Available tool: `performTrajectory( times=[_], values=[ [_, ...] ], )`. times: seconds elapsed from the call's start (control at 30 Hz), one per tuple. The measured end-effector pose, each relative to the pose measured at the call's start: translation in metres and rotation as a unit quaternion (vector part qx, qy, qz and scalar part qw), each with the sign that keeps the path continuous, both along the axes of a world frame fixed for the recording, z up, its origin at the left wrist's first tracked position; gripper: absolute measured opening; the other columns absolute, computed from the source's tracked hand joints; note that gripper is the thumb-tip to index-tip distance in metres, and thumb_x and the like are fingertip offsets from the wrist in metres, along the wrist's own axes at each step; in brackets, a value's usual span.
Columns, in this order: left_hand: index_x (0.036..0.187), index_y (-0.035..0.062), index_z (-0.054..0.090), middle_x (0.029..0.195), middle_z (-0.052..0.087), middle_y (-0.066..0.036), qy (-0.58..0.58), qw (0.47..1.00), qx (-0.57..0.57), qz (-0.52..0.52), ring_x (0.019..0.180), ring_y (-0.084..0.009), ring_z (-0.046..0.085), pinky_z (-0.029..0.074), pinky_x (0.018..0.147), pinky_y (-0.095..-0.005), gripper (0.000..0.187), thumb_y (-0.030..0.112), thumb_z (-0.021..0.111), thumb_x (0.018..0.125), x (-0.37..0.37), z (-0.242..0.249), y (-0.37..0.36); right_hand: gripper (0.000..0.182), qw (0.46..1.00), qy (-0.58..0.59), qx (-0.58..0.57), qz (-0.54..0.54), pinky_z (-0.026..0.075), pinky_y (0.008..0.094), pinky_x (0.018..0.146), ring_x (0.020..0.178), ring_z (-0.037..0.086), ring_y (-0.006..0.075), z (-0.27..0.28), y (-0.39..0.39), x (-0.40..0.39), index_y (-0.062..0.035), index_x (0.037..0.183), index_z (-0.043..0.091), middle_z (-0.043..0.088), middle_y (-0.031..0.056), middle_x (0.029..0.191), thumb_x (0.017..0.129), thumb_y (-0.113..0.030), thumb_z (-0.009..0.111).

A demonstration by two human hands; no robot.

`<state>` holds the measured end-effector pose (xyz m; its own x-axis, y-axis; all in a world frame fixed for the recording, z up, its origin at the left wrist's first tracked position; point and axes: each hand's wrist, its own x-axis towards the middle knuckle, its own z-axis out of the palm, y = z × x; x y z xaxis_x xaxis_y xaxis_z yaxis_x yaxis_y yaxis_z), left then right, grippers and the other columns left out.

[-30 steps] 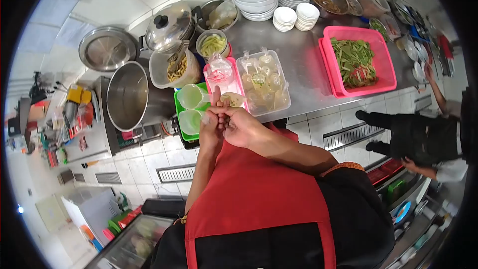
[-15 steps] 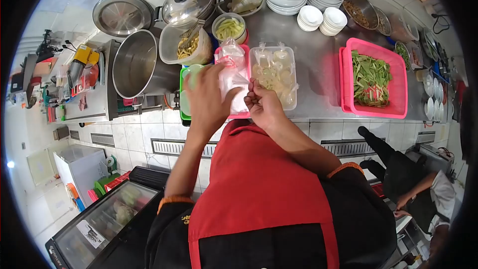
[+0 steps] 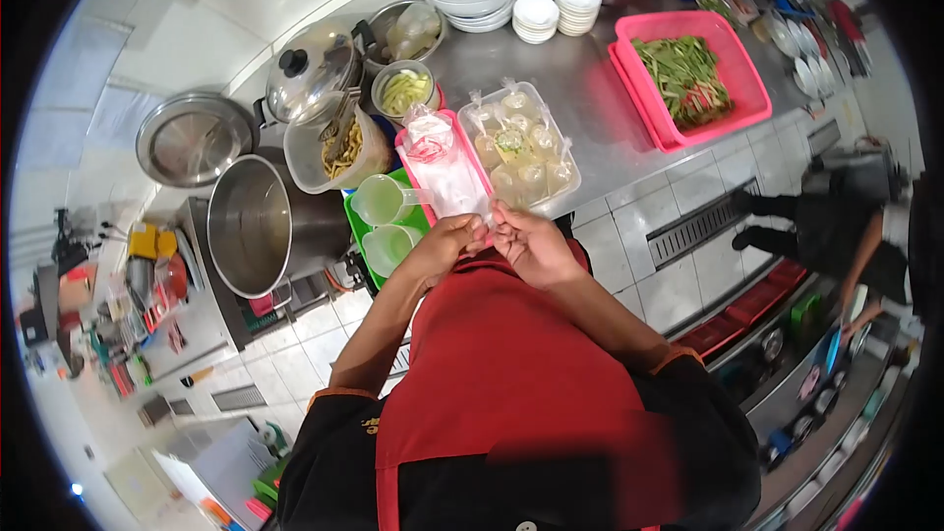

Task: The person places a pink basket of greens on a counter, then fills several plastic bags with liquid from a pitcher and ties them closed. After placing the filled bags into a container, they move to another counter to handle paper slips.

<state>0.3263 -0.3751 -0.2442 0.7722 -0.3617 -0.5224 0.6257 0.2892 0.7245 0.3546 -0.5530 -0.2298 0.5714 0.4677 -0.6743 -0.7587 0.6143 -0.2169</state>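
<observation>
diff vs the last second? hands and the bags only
The left hand drew back from the pink tray to the counter edge and met the right hand; both now pinch one clear plastic bag between them. The clear tub of filled bags and green cups stayed put.

Both hands pinching clear plastic bag, over pink tray, steel counter

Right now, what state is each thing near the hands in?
left hand: pinching the plastic bag's edge
right hand: pinching the same bag
plastic bag: empty, held between both hands
clear tub: open, full of tied sauce bags
steel pot: uncovered
green cups: lying on their sides
pink basket: holding cut greens
</observation>
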Motion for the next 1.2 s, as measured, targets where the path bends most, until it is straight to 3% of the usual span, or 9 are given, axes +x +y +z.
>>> performTrajectory(
  times=[0.07, 0.13, 0.33, 0.4, 0.5, 0.6, 0.83, 1.0, 1.2],
  values=[
    [0.084, 0.0019, 0.06, 0.081, 0.057, -0.001, 0.001, 0.999, -0.044, 0.016, 0.074, -0.0118, 0.05, 0.044, 0.068, -0.0299, 0.026, 0.022, 0.053, 0.099, 0.002, 0.024, 0.006, 0.004, 0.974, -0.213, -0.073, 0.001, 0.05, 0.0308, 0.063, 0.068, 0.058, 0.0136, 0.033, 0.004, -0.006, -0.0076, 0.089, 0.066, 0.062, 0.0022, 0.075, 0.091, -0.009, 0.063],
    [0.092, -0.0012, 0.065, 0.08, 0.061, -0.002, -0.059, 0.994, -0.097, -0.002, 0.072, -0.011, 0.052, 0.044, 0.067, -0.0265, 0.019, 0.017, 0.059, 0.096, 0.018, 0.064, 0.026, 0.005, 0.522, -0.806, -0.274, 0.051, 0.049, 0.034, 0.059, 0.067, 0.059, 0.0221, 0.053, -0.007, 0.028, -0.0059, 0.089, 0.066, 0.061, 0.0067, 0.075, 0.086, -0.01, 0.065],
    [0.089, -0.004, 0.071, 0.074, 0.068, -0.006, -0.196, 0.955, 0.21, -0.077, 0.067, -0.0101, 0.059, 0.047, 0.064, -0.0259, 0.012, 0.007, 0.067, 0.086, 0.042, 0.092, 0.038, 0.015, 0.082, -0.837, -0.346, 0.417, 0.048, 0.0437, 0.06, 0.068, 0.059, 0.0284, 0.095, 0.008, 0.07, -0.002, 0.083, 0.068, 0.058, 0.0103, 0.072, 0.075, -0.014, 0.069],
    [0.092, -0.0024, 0.072, 0.073, 0.069, -0.006, -0.317, 0.868, 0.382, -0.025, 0.069, -0.0059, 0.059, 0.046, 0.064, -0.0246, 0.013, 0.007, 0.067, 0.086, 0.048, 0.082, 0.028, 0.011, 0.118, -0.82, -0.385, 0.407, 0.048, 0.0417, 0.057, 0.061, 0.059, 0.023, 0.087, 0.016, 0.082, -0.0013, 0.081, 0.067, 0.056, 0.011, 0.067, 0.077, -0.012, 0.067],
    [0.085, 0.0012, 0.071, 0.068, 0.066, -0.013, -0.454, 0.754, 0.47, 0.069, 0.064, -0.0206, 0.061, 0.046, 0.063, -0.0341, 0.01, 0.001, 0.061, 0.081, 0.057, 0.066, 0.01, 0.015, 0.713, -0.409, -0.378, 0.426, 0.043, 0.0262, 0.05, 0.055, 0.057, 0.0102, 0.08, 0.021, 0.103, -0.0063, 0.071, 0.065, 0.065, 0.0032, 0.065, 0.084, -0.013, 0.063],
    [0.08, 0.0028, 0.069, 0.065, 0.059, -0.019, -0.546, 0.656, 0.511, 0.099, 0.066, -0.0381, 0.055, 0.044, 0.064, -0.0453, 0.016, -0.005, 0.058, 0.072, 0.05, 0.04, 0.002, 0.01, 0.889, -0.062, 0.046, 0.451, 0.038, 0.0224, 0.047, 0.054, 0.054, 0.0048, -0.022, 0.007, 0.135, -0.0076, 0.08, 0.067, 0.065, -0.0036, 0.068, 0.087, -0.012, 0.061],
    [0.086, -0.0019, 0.068, 0.071, 0.06, -0.018, -0.502, 0.624, 0.58, 0.146, 0.073, -0.0351, 0.055, 0.045, 0.068, -0.0447, 0.019, -0.006, 0.061, 0.068, 0.045, -0.019, -0.033, 0.012, 0.954, -0.154, -0.112, 0.231, 0.039, 0.0228, 0.053, 0.056, 0.051, 0.008, -0.056, -0.005, 0.088, -0.0048, 0.091, 0.07, 0.059, -0.0033, 0.067, 0.09, -0.015, 0.064],
    [0.093, 0.0006, 0.07, 0.083, 0.067, -0.019, -0.337, 0.758, 0.516, 0.213, 0.078, -0.0377, 0.061, 0.049, 0.071, -0.0427, 0.016, -0.002, 0.059, 0.082, 0.056, -0.019, -0.06, 0.01, 0.607, -0.662, -0.437, -0.046, 0.046, 0.0311, 0.064, 0.071, 0.059, 0.02, -0.054, -0.007, 0.074, -0.0012, 0.089, 0.073, 0.061, 0.0117, 0.085, 0.083, -0.009, 0.072],
    [0.086, -0.0018, 0.07, 0.071, 0.066, -0.009, -0.031, 0.875, 0.349, 0.333, 0.071, -0.0087, 0.056, 0.046, 0.062, -0.0283, 0.014, 0.009, 0.063, 0.086, 0.063, -0.018, -0.109, 0.014, 0.643, -0.654, -0.398, 0.013, 0.048, 0.0284, 0.062, 0.071, 0.061, 0.0173, -0.066, -0.044, 0.087, -0.0004, 0.098, 0.07, 0.065, 0.0099, 0.087, 0.084, -0.001, 0.068]
  ],
)
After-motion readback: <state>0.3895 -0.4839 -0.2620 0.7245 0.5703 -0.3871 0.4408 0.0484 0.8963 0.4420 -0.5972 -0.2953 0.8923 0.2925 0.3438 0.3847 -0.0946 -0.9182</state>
